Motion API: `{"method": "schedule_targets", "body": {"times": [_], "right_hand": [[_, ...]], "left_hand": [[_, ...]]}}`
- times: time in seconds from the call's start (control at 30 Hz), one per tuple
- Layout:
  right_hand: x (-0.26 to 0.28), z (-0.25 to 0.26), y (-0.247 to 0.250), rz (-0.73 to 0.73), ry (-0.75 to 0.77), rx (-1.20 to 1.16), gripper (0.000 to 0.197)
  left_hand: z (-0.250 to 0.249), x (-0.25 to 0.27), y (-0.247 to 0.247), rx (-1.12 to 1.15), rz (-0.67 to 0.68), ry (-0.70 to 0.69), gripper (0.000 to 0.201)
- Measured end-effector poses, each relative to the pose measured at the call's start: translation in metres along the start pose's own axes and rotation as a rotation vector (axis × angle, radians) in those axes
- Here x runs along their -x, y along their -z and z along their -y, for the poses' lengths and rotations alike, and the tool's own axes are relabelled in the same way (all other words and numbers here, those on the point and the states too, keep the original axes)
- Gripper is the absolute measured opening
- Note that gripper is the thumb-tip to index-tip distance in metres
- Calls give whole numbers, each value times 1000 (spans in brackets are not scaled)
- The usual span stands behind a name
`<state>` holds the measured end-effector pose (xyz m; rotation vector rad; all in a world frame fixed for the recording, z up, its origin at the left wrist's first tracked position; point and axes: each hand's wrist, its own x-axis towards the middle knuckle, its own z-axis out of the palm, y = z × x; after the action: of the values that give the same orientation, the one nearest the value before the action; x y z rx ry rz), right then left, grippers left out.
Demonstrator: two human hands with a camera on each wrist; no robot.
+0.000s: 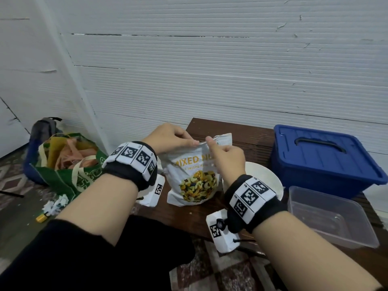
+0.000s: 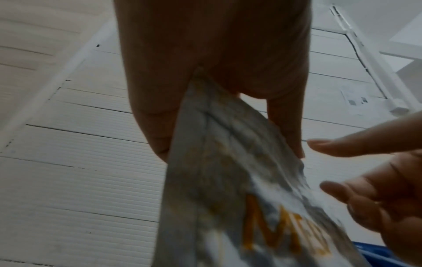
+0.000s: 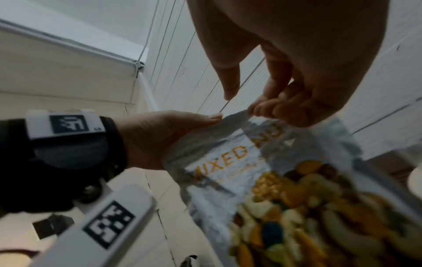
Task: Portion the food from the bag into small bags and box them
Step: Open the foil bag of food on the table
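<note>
While upright: 1 nut bag (image 1: 195,173), 2 hands.

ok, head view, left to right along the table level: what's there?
green tote bag → mixed nuts bag, its top pinched by left hand and right hand → white bowl → clear plastic container, blue lidded box behind it.

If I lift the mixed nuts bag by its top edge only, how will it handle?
Probably floppy up top: the mixed nuts bag creases where the left hand and right hand pinch its top edge. Likely bottom-heavy, since its lower half bulges on the table. The glossy film may slip in a light pinch, so support it underneath.
</note>
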<state>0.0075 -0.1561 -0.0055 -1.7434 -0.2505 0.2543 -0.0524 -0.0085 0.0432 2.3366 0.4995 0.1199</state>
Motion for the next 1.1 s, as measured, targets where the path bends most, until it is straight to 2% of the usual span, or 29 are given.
{"method": "schedule_targets", "body": {"times": [0.17,0.3,0.5,0.6,0.7,0.8,0.87,0.93,1.03,1.1], "right_hand": [[2,5,-9,170,-219,-312,23],[6,6,-7,202,-278,-426,16],[13,8,-4,161,-244,-435,17],[22,4,1,178,-215,-386,21],[28,-4,16,177,-196,-310,21],[24,-6,28,226,-194,-204,21],[16,-4,27,237,-160,-116,18],[4,1,23,174,-88,-41,25],[-18,13,19,45,26,76,34],[-33,19,17,52,71,163,47]], "left_hand": [[1,-4,-1,80,86,-29,12],[3,-3,-7,120,46,-67,13],[1,-3,-9,-238,-126,-149,18],[6,-9,3,-262,-203,-96,23],[19,-15,15,-252,-222,9,32],[26,-16,19,-162,-196,70,34],[26,-19,17,-85,-176,56,27],[21,-23,14,-23,-144,27,23],[14,-32,9,132,-87,30,29],[11,-39,6,244,-3,54,32]]}}
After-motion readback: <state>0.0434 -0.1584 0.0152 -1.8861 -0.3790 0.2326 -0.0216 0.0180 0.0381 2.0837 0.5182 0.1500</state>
